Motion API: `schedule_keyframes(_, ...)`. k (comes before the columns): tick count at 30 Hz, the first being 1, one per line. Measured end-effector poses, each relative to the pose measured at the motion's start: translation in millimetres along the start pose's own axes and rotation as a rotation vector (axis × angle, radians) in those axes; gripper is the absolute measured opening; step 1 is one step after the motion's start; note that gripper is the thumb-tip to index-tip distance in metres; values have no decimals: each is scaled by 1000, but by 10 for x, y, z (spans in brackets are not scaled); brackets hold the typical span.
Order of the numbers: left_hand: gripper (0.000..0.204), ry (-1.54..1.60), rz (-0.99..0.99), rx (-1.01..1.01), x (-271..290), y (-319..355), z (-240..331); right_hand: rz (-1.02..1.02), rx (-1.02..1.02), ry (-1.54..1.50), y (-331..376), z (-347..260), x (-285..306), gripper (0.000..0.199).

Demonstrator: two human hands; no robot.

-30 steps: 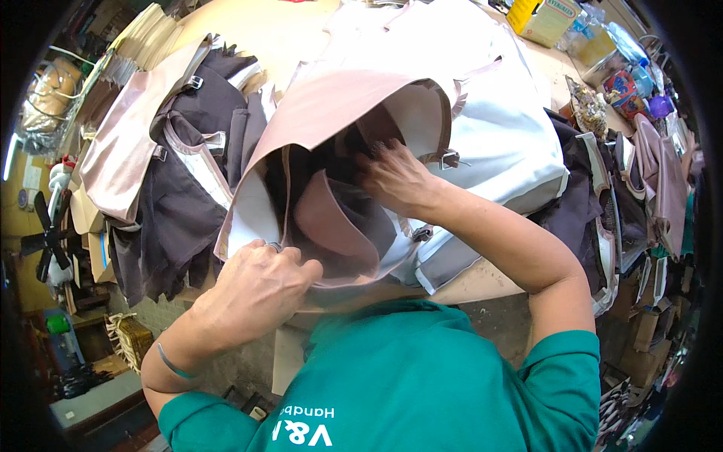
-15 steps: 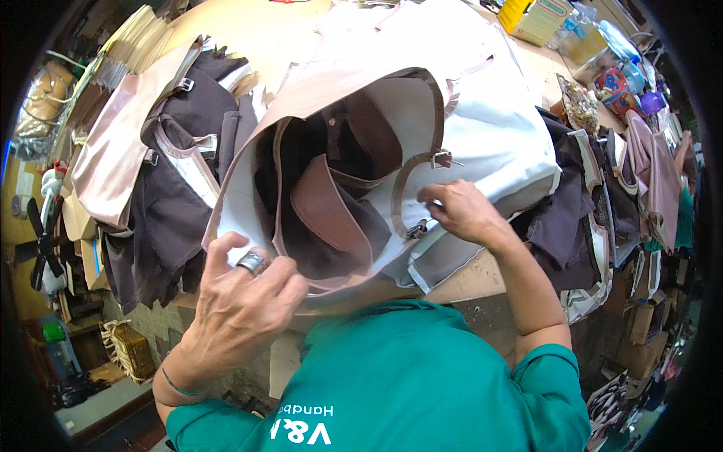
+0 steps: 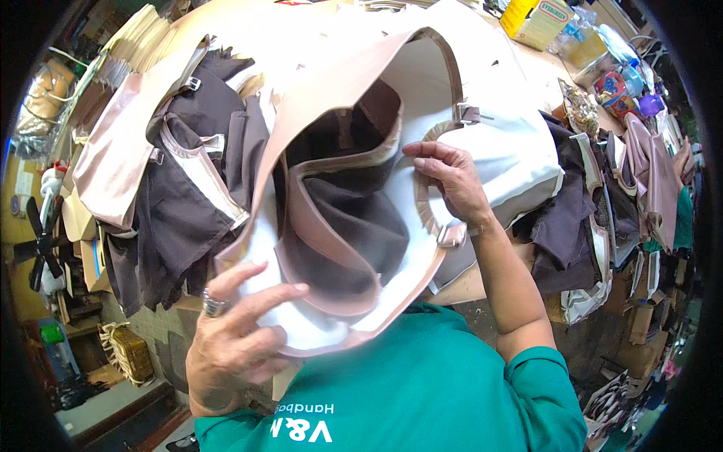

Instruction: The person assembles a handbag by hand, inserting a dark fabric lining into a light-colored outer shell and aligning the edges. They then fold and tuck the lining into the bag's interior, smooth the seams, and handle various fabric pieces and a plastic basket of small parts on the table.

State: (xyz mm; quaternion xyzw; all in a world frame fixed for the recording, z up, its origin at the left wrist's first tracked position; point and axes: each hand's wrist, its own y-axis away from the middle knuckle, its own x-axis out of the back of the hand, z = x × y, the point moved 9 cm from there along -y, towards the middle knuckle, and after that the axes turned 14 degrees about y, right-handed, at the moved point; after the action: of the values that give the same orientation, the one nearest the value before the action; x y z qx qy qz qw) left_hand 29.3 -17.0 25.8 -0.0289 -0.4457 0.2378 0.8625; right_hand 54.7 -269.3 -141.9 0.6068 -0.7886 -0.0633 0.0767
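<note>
Over the near edge of the counter [image 3: 207, 32], we should support the pink bag [image 3: 331, 83] evenly: left hand [image 3: 232, 339] fingers spread, right hand [image 3: 461, 184] fingers narrow, pinch unclear.

Left hand [image 3: 245, 331]: one, back mostly toward the camera; fingers parted and partly bent, two upper digits reaching up and to the right; grip undetermined. Ring [image 3: 214, 305]: one, broad, silver-coloured, worn on a finger of the same. Left wrist [image 3: 213, 399]: low, just above the sleeve, little forearm showing. Right hand [image 3: 452, 181]: one, set higher than the left; fingers bent and directed left, thumb beneath and close to them; closure undetermined. Right forearm [image 3: 512, 301]: one, bare, rising steeply from a short green sleeve [image 3: 538, 384], leaning leftward toward the wrist. Hands: well apart.
</note>
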Motion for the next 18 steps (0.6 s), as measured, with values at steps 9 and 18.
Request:
schedule_keyframes(9, 6, -111, 92, 39, 253, -621, -144, 106, 328, 636, 61, -423, -209, 31)
schedule_keyframes(18, 27, -271, -793, 161, -698, -1435, -710, 67, 355, 665, 109, -685, -393, 27)
